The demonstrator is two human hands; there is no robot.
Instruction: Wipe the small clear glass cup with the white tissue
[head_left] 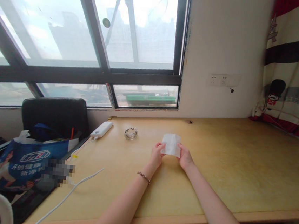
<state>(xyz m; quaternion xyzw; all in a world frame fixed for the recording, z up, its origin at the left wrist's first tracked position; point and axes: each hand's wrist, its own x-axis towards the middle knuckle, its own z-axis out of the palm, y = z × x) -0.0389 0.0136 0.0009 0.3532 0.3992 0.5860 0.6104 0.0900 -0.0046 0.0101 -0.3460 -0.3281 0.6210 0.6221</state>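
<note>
A small white sheet, like a tissue or wipe (pixel 171 144), is stretched between my two hands above the table (pixel 229 162). My left hand (pixel 157 153) pinches its left edge between thumb and fingers. On the opposite edge, my right hand (pixel 185 157) has a similar pinch. A braided bracelet (pixel 144 177) circles my left wrist. To the left of the sheet, apart from both hands, a shiny silvery ring-shaped object (pixel 130 133) rests on the tabletop; its exact kind is unclear.
A white power bank (pixel 102 129) with a cable lies at the table's left edge. Another white cable (pixel 79 183) runs toward the front. A blue bag (pixel 28 163) and a black chair (pixel 56 115) stand at left. The window and wall sockets (pixel 218 80) are behind.
</note>
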